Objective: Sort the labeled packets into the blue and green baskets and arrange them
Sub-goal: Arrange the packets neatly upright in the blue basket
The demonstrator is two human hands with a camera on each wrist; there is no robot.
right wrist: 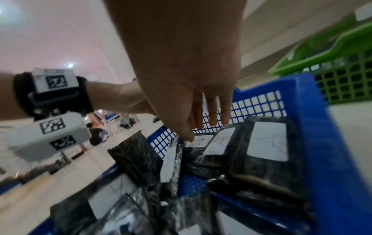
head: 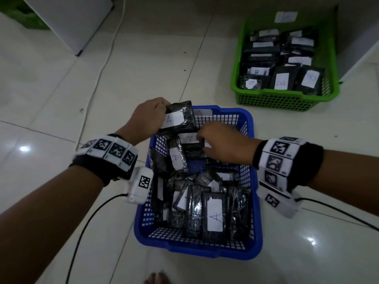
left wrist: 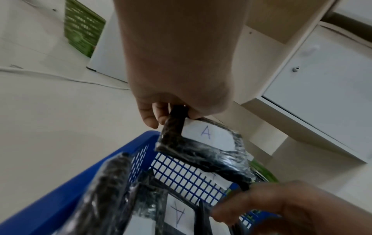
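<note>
Glossy tiled floor (head: pixel 61 83), left hand (head: pixel 148 115) pinching crinkly black packet (head: pixel 180 117), right hand (head: pixel 223 143) seemingly spread over blue lattice basket (head: pixel 253 201)

- 2 baskets: blue basket (head: pixel 254 203), green basket (head: pixel 274 99)
- 2 hands: left hand (head: pixel 148 115), right hand (head: pixel 223 144)
- 1 packet (head: pixel 180 117) pinched in the left fingers
- 1 packet under the right fingertips
- packets lying in the baskets: overlapping, no firm count
- 2 marker wristbands
</note>
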